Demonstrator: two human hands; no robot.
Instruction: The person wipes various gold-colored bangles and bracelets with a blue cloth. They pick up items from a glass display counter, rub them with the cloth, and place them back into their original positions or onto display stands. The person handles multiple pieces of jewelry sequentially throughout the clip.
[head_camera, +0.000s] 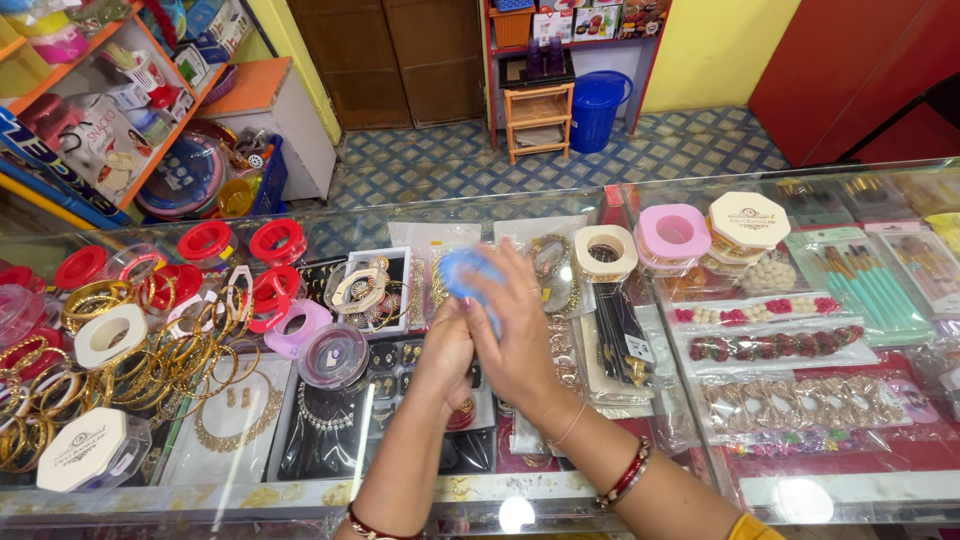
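You are holding a small round blue container (470, 272) up over the glass counter (560, 487), both hands wrapped on it. Your right hand (520, 335) is closing its fingers over the top and far side of the blue lid, while your left hand (447, 352) is gripping from below and to the left, the two hands touching each other around it. The container is blurred, so you are probably in the middle of twisting or pulling; whether the lid is already loose cannot be told.

Judging from the grip, you are working at the step of turning the lid against the body. The next move is calling for a firm hold underneath with the left hand and a steady turn with the right, keeping the container level so nothing spills onto the glass.

Just left of your hands a clear round box with a lilac lid (333, 354) is sitting on the counter, and beyond it red-lidded bangle boxes (277, 240) are standing in a cluster. To the right, a pink-lidded tub (673, 233) is standing near a cream octagonal-lidded jar (748, 220).
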